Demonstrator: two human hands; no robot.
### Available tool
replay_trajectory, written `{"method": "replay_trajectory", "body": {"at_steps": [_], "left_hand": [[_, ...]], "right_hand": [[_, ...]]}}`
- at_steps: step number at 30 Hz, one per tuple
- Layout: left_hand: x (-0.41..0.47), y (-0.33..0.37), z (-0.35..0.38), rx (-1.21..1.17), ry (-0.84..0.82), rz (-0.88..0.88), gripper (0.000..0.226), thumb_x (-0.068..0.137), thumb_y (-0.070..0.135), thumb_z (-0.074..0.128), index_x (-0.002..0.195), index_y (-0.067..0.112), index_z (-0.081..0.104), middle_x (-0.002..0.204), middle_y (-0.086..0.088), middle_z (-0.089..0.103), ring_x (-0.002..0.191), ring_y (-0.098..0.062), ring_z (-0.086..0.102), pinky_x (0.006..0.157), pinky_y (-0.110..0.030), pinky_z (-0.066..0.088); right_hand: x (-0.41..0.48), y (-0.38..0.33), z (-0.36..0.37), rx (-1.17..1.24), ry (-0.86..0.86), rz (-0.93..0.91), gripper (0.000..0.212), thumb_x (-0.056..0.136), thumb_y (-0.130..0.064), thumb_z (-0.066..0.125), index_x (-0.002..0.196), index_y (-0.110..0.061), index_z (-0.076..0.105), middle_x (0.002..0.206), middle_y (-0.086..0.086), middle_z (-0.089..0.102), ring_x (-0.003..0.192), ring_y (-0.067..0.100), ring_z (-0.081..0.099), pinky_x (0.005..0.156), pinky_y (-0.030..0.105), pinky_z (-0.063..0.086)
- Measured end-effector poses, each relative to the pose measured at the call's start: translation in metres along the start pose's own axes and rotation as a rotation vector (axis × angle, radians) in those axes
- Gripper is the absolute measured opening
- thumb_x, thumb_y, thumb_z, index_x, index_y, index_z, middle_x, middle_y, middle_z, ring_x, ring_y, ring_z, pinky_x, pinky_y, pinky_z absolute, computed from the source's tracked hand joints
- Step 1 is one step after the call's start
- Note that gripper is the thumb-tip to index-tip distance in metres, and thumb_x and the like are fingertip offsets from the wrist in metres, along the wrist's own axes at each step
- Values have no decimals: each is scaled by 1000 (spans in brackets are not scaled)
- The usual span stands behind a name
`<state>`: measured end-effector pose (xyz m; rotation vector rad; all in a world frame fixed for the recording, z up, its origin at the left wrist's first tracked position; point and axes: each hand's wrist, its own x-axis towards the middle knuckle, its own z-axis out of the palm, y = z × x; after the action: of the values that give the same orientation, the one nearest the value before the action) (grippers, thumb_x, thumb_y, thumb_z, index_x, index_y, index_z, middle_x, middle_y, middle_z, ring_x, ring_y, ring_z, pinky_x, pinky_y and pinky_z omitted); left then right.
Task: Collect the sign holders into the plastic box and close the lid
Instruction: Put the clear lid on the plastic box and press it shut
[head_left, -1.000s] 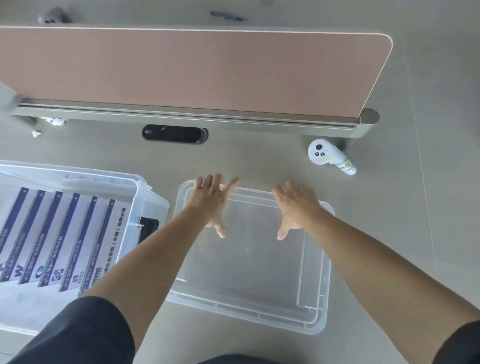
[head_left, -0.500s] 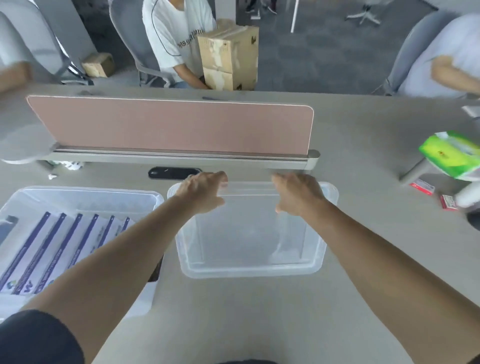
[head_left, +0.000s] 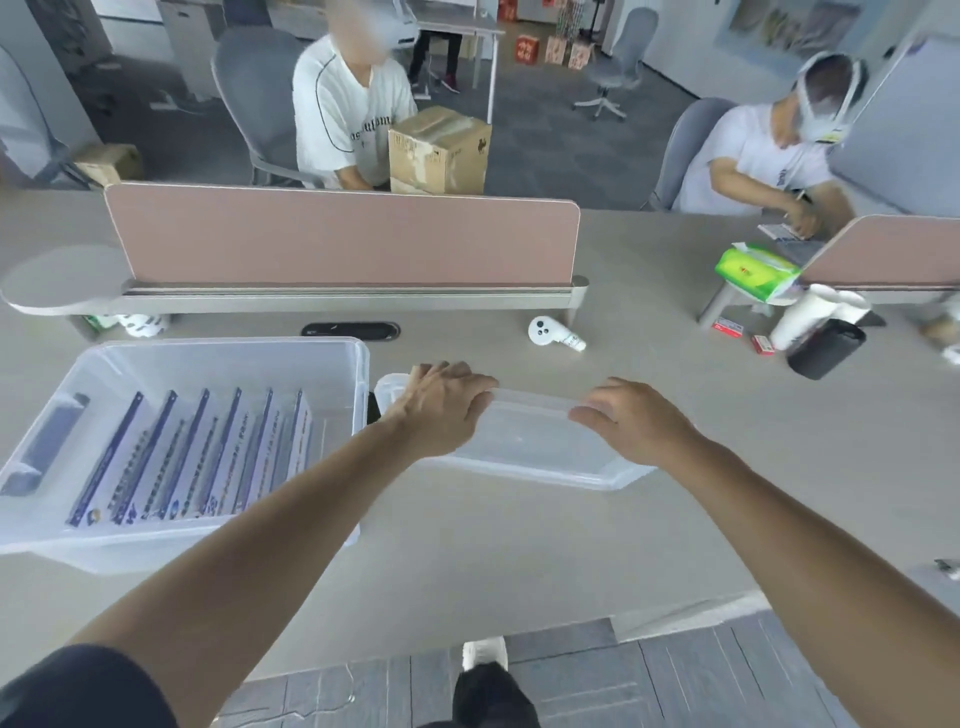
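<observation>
A clear plastic box (head_left: 358, 364) stands on the desk at the left, open on top. Several sign holders (head_left: 197, 457) with dark blue edges lie in a row inside it. The clear lid (head_left: 535, 447) is to the right of the box, its far edge raised off the desk. My left hand (head_left: 441, 405) grips the lid's far edge near its left corner. My right hand (head_left: 631, 421) grips the same far edge further right.
A pink divider panel (head_left: 343, 239) runs across the desk behind the box. A white controller (head_left: 550, 332) lies beyond the lid. A green tissue pack (head_left: 756, 270), white cups (head_left: 810, 312) and a black case (head_left: 826, 348) sit at the right. Two people sit across the desk.
Both hands went from lying flat on the lid to closing on its far edge, and that edge has come up. The view has tilted upward and now shows the room.
</observation>
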<state>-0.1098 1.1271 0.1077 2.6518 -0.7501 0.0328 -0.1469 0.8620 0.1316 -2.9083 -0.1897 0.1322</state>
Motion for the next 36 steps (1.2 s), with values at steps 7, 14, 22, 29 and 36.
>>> {"method": "replay_trajectory", "body": {"at_steps": [7, 14, 22, 29, 36], "left_hand": [[-54, 22, 10, -8, -505, 61, 39, 95, 36, 54, 134, 31, 52, 125, 4, 54, 115, -19, 51, 95, -31, 39], [-72, 46, 19, -110, -485, 127, 30, 91, 28, 62, 119, 23, 53, 112, 2, 55, 92, -19, 50, 75, -26, 34], [-40, 55, -29, -6, -173, 114, 30, 94, 29, 54, 124, 28, 52, 119, 2, 53, 105, -20, 55, 81, -29, 38], [-57, 10, -54, 325, 15, 15, 35, 92, 20, 55, 127, 25, 52, 121, -5, 51, 108, -28, 51, 89, -42, 45], [-135, -56, -68, 432, 15, -169, 37, 91, 17, 58, 126, 27, 52, 117, -8, 53, 100, -30, 55, 78, -42, 48]], "right_hand": [[-85, -18, 26, 9, -176, 32, 38, 87, -51, 65, 101, -16, 71, 90, -8, 53, 89, 20, 56, 82, 32, 45], [-114, -15, 12, -15, -114, 18, 34, 83, -49, 70, 104, -22, 72, 99, -10, 56, 95, 17, 59, 87, 37, 48], [-84, -6, -39, -97, 125, -55, 32, 86, -49, 66, 105, -23, 69, 106, -10, 55, 110, 11, 51, 87, 32, 45], [-21, -50, -22, -90, 88, -258, 31, 94, -38, 58, 120, -21, 59, 124, -7, 50, 113, 15, 51, 83, 30, 44], [18, -142, 30, -16, -29, -468, 25, 95, -33, 57, 112, -15, 56, 117, 0, 52, 110, 19, 51, 85, 32, 44]]}}
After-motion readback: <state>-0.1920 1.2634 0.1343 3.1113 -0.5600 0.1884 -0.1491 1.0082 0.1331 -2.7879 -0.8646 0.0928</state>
